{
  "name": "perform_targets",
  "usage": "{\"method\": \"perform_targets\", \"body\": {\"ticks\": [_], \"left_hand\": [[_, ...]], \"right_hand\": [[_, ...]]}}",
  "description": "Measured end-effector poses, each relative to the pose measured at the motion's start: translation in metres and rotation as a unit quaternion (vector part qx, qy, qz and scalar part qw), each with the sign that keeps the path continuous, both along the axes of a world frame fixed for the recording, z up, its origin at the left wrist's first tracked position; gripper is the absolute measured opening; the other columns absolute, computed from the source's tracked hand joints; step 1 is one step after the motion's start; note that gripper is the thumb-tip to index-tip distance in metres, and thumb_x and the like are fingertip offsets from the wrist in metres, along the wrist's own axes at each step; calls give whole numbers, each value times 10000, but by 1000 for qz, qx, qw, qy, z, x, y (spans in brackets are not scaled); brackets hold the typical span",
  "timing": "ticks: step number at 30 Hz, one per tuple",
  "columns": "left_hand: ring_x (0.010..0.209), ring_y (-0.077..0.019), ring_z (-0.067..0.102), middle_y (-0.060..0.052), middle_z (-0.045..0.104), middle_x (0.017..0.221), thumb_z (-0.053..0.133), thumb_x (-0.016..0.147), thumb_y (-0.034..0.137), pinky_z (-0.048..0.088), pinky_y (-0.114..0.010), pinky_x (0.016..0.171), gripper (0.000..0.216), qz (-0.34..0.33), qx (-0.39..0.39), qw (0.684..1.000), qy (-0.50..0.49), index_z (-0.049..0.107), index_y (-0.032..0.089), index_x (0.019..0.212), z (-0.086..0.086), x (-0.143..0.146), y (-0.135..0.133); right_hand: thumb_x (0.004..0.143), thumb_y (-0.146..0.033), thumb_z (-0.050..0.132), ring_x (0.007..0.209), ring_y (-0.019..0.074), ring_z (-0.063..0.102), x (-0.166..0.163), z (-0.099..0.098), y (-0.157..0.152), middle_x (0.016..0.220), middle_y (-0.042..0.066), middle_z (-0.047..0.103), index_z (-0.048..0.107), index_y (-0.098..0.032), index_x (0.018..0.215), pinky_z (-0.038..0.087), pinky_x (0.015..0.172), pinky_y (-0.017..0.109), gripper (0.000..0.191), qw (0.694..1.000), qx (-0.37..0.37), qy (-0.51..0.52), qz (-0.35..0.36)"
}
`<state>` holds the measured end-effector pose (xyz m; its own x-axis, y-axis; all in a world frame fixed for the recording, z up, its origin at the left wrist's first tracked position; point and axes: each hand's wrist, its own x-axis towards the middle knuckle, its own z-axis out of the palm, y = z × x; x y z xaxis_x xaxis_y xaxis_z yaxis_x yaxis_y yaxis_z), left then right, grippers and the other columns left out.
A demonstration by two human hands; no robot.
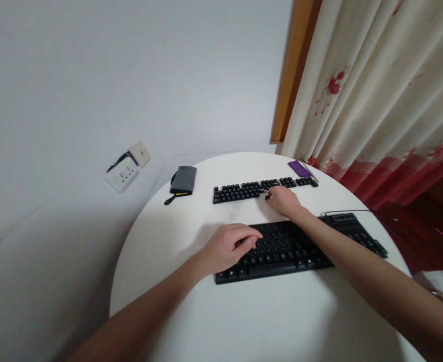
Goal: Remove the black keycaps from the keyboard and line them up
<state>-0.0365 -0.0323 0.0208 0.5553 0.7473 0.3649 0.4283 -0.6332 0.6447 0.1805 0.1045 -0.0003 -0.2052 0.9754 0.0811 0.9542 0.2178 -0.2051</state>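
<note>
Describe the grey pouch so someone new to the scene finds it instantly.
Start at the round white table. Look to its far left edge, near the wall socket, left of the row of loose black keycaps. The grey pouch lies there: the only soft fabric item, with a black strap and a yellow stripe.

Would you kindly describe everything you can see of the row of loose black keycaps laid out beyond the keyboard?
The loose black keycaps form a long, narrow band on the white round table, beyond the black keyboard and roughly parallel to it. They look like matte plastic, set upright in tidy rows with small gaps between groups. The right hand rests at the band's right-centre, fingers at one cap, apparently with a thin metallic tool. A purple item lies just behind the right end.
</note>
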Motion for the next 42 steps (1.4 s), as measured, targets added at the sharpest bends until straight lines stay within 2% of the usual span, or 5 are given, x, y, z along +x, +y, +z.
{"method": "perform_targets", "body": {"ticks": [5,9,15,22,42], "left_hand": [[781,-146,684,-25,753,841,483,986,238,514,-257,768,232,-11,21,1000,5,707,184,1013,1,2,1],[791,-147,684,-27,753,844,478,988,240,518,-257,781,237,-10,22,1000,7,706,183,1019,2,2,1],[801,-150,689,-26,758,858,463,993,253,526,-268,801,251,-14,18,1000,14,705,190,1021,1,2,1],[834,-152,688,-26,761,897,471,993,248,522,-271,818,240,-14,14,999,26,702,191,1028,1,1,1],[876,-156,688,-30,759,943,472,986,229,516,-268,822,237,-18,10,999,38,705,190,1011,0,1,1]], "right_hand": [[867,-260,594,970,256,673,-2,1,-2,1065,144,718,706,-164,1017,478,791,315,210,1000,11,-11,17],[823,-302,651,941,258,680,6,-5,-1,1008,129,729,708,-167,1037,477,778,311,260,1000,-4,20,-23],[792,-348,671,879,256,691,8,-12,2,915,113,739,728,-179,886,469,721,298,201,996,-38,52,-57],[832,-338,653,910,229,674,-8,-7,3,998,100,737,695,-202,1035,452,734,270,248,996,1,81,-44],[803,-392,676,839,231,675,2,-11,1,881,88,735,709,-195,856,442,687,277,206,995,-31,66,-65]]}}
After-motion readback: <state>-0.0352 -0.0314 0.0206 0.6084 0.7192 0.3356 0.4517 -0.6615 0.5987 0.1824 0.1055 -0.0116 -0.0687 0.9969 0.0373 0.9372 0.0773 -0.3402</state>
